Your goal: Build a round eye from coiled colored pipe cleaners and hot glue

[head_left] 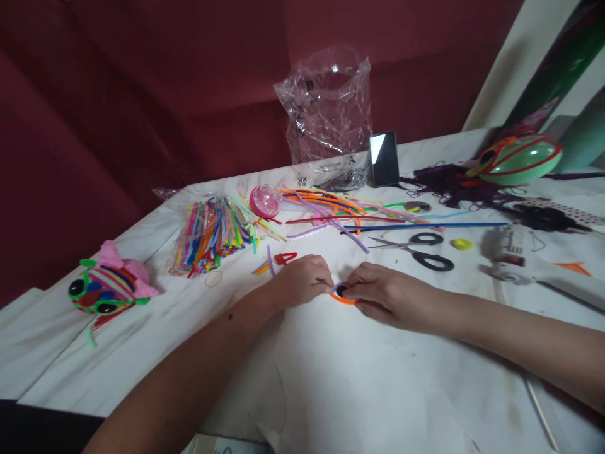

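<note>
Both hands meet over white paper near the middle of the table. My left hand (305,279) is closed, fingertips pinched at the left end of a small curved piece of orange and purple pipe cleaner (344,301). My right hand (387,295) pinches the other side of it, and its fingers partly cover a black round piece (341,291) lying inside the curve. Whether the black piece is attached cannot be seen. Beyond my right hand lie scissors (432,260) with black handles, blades apart. A bent red pipe cleaner (285,258) rests just past my left hand.
A bag of colourful pipe cleaners (212,236) lies left, near a finished fish-like figure (111,280). Loose pipe cleaners (326,205), a pink clear ball (265,200) and a phone (384,159) are behind. At right are a glue gun (515,268) and a green balloon-shaped object (527,161).
</note>
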Demonstrator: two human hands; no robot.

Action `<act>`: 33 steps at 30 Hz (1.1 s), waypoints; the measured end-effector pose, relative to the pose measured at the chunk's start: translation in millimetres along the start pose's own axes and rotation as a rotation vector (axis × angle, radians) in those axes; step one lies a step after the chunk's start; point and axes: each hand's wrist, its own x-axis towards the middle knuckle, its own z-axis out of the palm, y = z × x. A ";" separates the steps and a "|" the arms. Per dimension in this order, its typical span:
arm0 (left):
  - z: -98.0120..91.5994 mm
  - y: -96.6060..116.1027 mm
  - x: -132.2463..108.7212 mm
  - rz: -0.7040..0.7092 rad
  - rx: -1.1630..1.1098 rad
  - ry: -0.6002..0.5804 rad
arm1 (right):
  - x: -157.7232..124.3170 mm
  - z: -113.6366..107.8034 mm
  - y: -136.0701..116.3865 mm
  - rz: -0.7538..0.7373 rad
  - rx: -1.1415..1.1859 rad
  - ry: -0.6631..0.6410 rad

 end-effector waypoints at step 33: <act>8.3 32.3 -0.3 -0.196 0.043 -0.035 | 2.9 -12.4 22.3 0.613 0.421 0.110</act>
